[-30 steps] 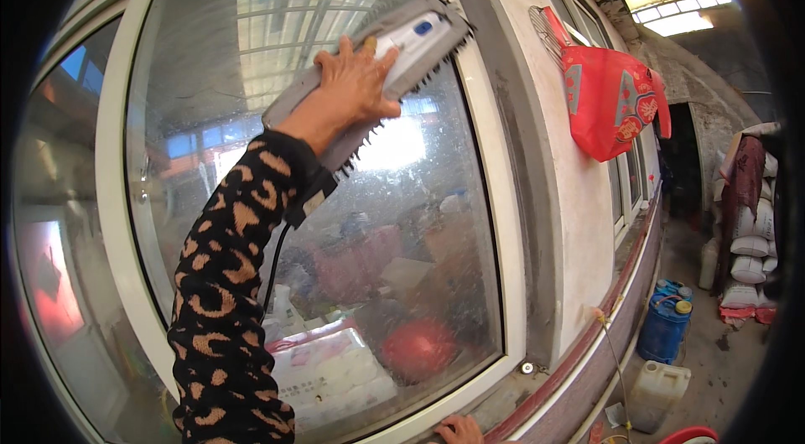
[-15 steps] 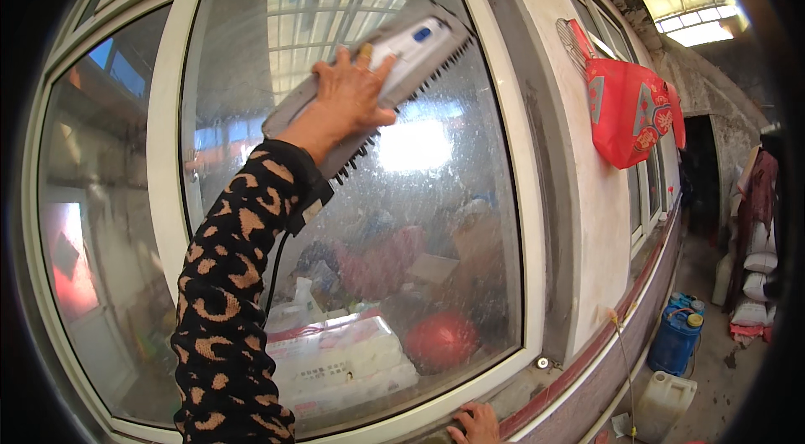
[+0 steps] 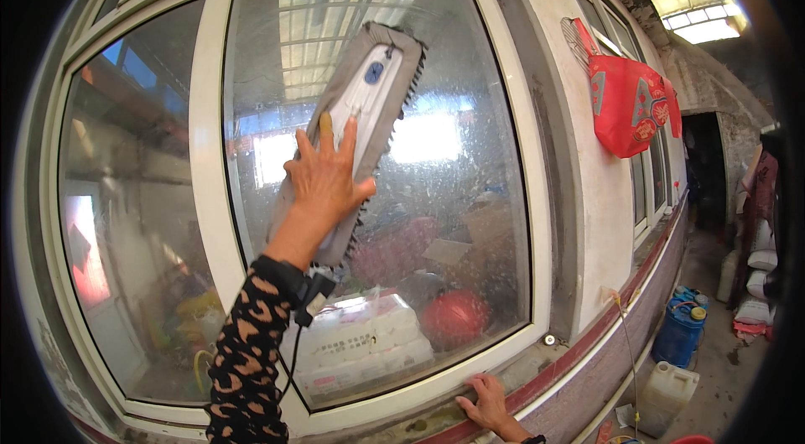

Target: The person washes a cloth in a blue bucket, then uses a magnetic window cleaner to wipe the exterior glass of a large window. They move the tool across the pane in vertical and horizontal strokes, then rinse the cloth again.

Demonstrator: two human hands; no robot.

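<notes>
My left hand [image 3: 327,176] holds a long grey window cleaner [image 3: 373,83] against the glass [image 3: 470,192], fingers spread over its white top. The cleaner slants, with a blue oval on its upper end and a dark fringe along its right edge. A black cable hangs from a small block at its lower end. My right hand [image 3: 486,402], fingers apart and slightly bent, rests at the sill [image 3: 436,425] below the white window frame [image 3: 541,276].
A red bag [image 3: 620,117] hangs on a wire rack on the wall at right. Below stand blue jugs [image 3: 675,331] and a translucent can [image 3: 667,394]. Stacked white sacks [image 3: 759,259] stand near a dark doorway [image 3: 703,167]. A second pane [image 3: 126,226] is at left.
The cleaner and my left hand have moved down and turned more upright, its top now left of the pane's upper right corner. My right hand shows more at the sill.
</notes>
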